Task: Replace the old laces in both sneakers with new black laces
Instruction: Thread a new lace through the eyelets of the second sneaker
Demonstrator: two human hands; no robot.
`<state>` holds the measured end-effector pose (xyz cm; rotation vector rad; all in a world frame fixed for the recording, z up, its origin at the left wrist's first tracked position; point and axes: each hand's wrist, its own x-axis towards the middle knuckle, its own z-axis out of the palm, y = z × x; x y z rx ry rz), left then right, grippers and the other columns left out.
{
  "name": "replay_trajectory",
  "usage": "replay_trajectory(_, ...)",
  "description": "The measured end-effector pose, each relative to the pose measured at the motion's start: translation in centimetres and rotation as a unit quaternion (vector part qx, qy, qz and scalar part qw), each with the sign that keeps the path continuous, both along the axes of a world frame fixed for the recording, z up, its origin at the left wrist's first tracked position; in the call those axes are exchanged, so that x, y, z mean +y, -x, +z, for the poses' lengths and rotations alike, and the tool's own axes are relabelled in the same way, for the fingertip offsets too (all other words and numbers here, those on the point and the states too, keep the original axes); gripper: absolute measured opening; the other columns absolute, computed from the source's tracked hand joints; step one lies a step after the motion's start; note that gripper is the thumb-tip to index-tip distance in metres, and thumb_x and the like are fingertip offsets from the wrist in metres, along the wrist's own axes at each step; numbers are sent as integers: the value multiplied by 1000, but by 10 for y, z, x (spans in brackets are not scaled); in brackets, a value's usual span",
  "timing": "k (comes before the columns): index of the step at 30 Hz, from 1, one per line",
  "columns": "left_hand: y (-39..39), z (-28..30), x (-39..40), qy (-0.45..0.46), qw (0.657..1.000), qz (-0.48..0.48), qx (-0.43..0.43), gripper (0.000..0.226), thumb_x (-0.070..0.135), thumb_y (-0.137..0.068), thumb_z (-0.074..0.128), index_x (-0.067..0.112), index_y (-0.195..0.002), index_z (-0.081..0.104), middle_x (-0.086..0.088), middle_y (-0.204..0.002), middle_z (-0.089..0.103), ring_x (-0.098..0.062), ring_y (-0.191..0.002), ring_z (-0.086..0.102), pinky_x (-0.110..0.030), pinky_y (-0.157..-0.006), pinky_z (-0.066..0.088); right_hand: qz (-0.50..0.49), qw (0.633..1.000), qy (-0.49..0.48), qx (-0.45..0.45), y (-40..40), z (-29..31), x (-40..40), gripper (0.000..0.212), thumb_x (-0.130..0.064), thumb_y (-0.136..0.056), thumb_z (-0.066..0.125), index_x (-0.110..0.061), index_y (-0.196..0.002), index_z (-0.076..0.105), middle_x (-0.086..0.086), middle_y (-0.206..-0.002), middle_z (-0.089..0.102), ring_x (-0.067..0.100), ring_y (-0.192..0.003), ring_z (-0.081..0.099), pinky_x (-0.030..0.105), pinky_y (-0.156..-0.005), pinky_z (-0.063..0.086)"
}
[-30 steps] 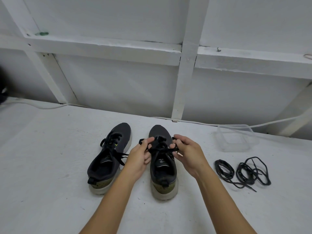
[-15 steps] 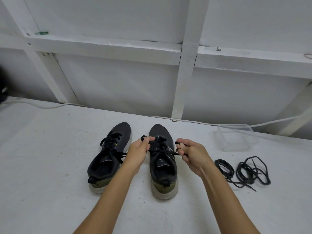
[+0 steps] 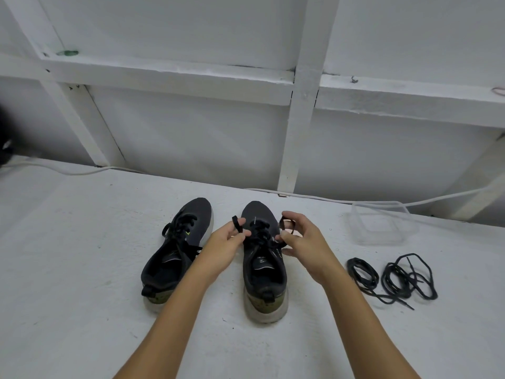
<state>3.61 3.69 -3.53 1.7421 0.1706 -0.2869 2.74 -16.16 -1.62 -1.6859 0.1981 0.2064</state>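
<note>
Looking down from the head camera, two dark sneakers sit side by side on a white tabletop [image 3: 82, 269], toes pointing away toward the wall. The left sneaker [image 3: 177, 253] is still laced up, with a small yellow-green mark near its laces. The right sneaker [image 3: 263, 266] is the one being worked on, and both have grubby pale soles at the heel.

The left hand [image 3: 225, 246] hovers over the left edge of the right sneaker, fingers curled, pinching a loop of the old lace [image 3: 258, 233] that pokes up past the fingertips. The right hand [image 3: 303, 242] is on the other side of the same shoe, thumb and fingers curled round another loop of that lace, held just above the eyelets. So both hands are closed on lace ends, with the knot area between them. Can't tell exactly how the loops cross there, it's all black on black.

Off to the right, well apart from the shoes, two bundles of new black laces [image 3: 393, 280] lie loosely coiled on the tabletop. Behind them, nearer the wall, sits a clear plastic container [image 3: 382, 225]. A white cable [image 3: 314, 196] runs along the back edge, under a white wooden frame [image 3: 300, 132].
</note>
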Motion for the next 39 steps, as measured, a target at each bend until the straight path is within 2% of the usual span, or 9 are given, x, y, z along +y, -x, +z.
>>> replay_trajectory(4, 4, -12, -2, -90, 989, 117, -17, 29, 33, -87, 73, 22, -107, 56, 5, -99, 70, -16, -92, 69, -41, -83, 57, 26, 955, 282, -90, -5, -6, 6, 24, -26, -95, 67, -36, -118, 69, -9, -120, 63, 13, -96, 65, 22, -82, 47)
replay_trajectory(7, 11, -17, -6, -102, 983, 153, -16, 32, 35, -91, 68, 21, -113, 50, 7, -92, 69, -17, -90, 70, -47, -85, 58, -46, 928, 365, -58, 8, -16, 8, 27, -39, -97, 63, -29, -121, 67, -2, -122, 57, 18, -106, 61, 27, -79, 41)
replay_trajectory(12, 21, -17, -9, -151, 985, 81, -20, 26, 27, -101, 52, 25, -123, 63, 13, -108, 65, -7, -98, 61, -28, -87, 47, -69, 977, 202, -19, 22, -24, 5, 16, -37, -98, 60, -28, -98, 74, -12, -91, 72, 2, -86, 65, 19, -68, 46)
replay_trajectory(19, 14, -18, -9, -28, 994, 98, 29, 34, 56, -96, 52, 30, -105, 71, 5, -102, 74, -16, -100, 69, -44, -93, 56, -117, 987, 102, -42, 21, -26, 14, 25, -38, -95, 66, -20, -81, 78, -17, -72, 72, -1, -67, 64, 21, -71, 51)
replay_trajectory(22, 10, -14, -12, -2, 995, 99, 11, 31, 45, -93, 64, 26, -117, 67, 10, -109, 71, -7, -104, 66, -35, -97, 54, -111, 992, 49, -36, 14, -19, 18, 11, -32, -88, 77, -25, -95, 80, -16, -87, 77, -5, -83, 70, 19, -81, 56)
replay_trajectory(26, 15, -5, -15, -76, 992, 94, -42, 26, 26, -97, 62, 25, -123, 62, 18, -106, 64, 9, -99, 58, -6, -76, 42, -88, 992, 74, -55, 9, -18, 20, 14, -23, -92, 72, -23, -104, 80, -14, -95, 77, -1, -90, 71, 22, -86, 57)
replay_trajectory(30, 30, -4, -13, -95, 991, 88, -20, 28, 33, -97, 59, 33, -124, 51, 15, -106, 65, -1, -97, 64, -20, -75, 47, -92, 983, 149, -61, 19, -28, 17, 16, -30, -96, 65, -29, -107, 77, -19, -104, 73, -3, -88, 67, 15, -79, 53)
replay_trajectory(33, 48, -9, -10, -78, 995, 60, -33, 17, 39, -97, 59, 35, -112, 63, 17, -105, 70, 0, -97, 66, -31, -87, 56, -139, 982, 112, -70, 39, -30, 17, 13, -36, -96, 64, -35, -107, 70, -21, -107, 68, -4, -90, 65, 9, -72, 47)
replay_trajectory(39, 72, -5, 2, -206, 959, 29, -191, 11, 30, -97, 61, 29, -97, 72, 20, -96, 67, 5, -93, 60, -14, -73, 47, -120, 987, 63, -84, 73, -27, 22, 8, -35, -93, 69, -30, -88, 73, -18, -92, 73, -4, -93, 66, 17, -79, 47)
